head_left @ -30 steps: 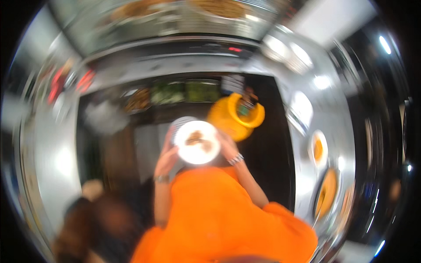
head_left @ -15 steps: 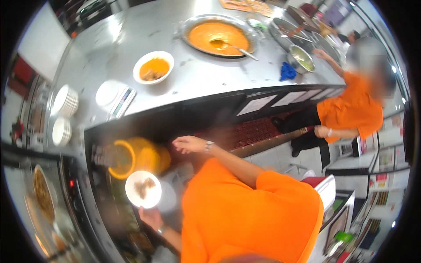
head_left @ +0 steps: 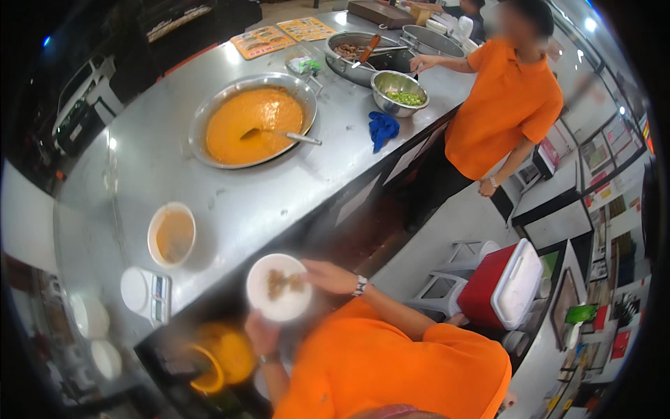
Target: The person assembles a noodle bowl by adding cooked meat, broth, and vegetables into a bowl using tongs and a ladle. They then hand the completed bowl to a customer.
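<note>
My left hand [head_left: 262, 334] grips a white bowl [head_left: 269, 312] from its near left side; some brown pieces of food [head_left: 279, 285] lie inside it. At the right rim of this bowl is my right hand [head_left: 333, 276], its fingers closed over the edge; the fingertips are partly hidden. On the counter, ahead and to the left, stands a white bowl of orange soup [head_left: 172, 235]. A white digital scale [head_left: 148, 293] sits nearer, at the counter's edge. Farther off, a wide metal pan [head_left: 197, 140] holds orange sauce, with a ladle [head_left: 293, 137] resting in it.
A co-worker in an orange shirt [head_left: 506, 91] reaches toward pots beyond a metal bowl of chopped greens [head_left: 403, 98]. A blue cloth [head_left: 382, 129] lies nearby. A yellow container [head_left: 230, 353] is below the counter edge; stacked white bowls [head_left: 91, 315] stand left. A red-white cooler [head_left: 499, 286] is right.
The held bowl has moved up and right, and my right hand has come to its rim. The view has turned, showing more of the cooler, pots and co-worker.
</note>
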Demonstrator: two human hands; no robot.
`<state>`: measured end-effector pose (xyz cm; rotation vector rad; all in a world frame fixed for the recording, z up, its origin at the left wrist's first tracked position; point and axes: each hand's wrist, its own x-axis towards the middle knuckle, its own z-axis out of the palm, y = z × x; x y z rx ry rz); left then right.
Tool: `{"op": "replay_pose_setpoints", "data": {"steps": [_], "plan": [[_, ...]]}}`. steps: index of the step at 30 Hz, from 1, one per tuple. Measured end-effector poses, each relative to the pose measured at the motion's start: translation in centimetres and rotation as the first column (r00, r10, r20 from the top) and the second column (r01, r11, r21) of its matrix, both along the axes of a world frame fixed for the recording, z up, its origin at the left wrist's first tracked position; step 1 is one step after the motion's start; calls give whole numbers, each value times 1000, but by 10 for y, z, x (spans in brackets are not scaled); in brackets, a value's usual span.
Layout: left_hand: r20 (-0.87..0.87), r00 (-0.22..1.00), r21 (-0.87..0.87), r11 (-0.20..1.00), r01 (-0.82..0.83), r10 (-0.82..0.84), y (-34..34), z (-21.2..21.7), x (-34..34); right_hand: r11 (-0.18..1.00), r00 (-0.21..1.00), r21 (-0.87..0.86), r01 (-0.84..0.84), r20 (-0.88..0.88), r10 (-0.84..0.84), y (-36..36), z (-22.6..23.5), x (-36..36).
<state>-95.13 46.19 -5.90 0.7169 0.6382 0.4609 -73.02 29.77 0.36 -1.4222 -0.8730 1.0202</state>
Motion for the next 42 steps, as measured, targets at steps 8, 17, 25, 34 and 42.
{"op": "replay_pose_setpoints", "data": {"steps": [8,17,25,34,42], "plan": [[-151,899,276,856,438,-411,8,52,203,947,953,-144,288,-57,-299,-31,10,144],[38,610,77,611,788,-792,-30,142,411,597,590,65,800,-265,-762,-121,79,223],[-572,170,493,-170,853,-803,-71,172,481,176,200,94,980,-427,-882,-162,90,173],[-343,-342,180,-419,890,-875,-128,169,471,-312,-306,1,950,-192,-933,-121,94,50],[-241,-769,119,-805,582,-592,-159,151,385,-677,-605,44,735,-409,-683,-59,64,-86]]}}
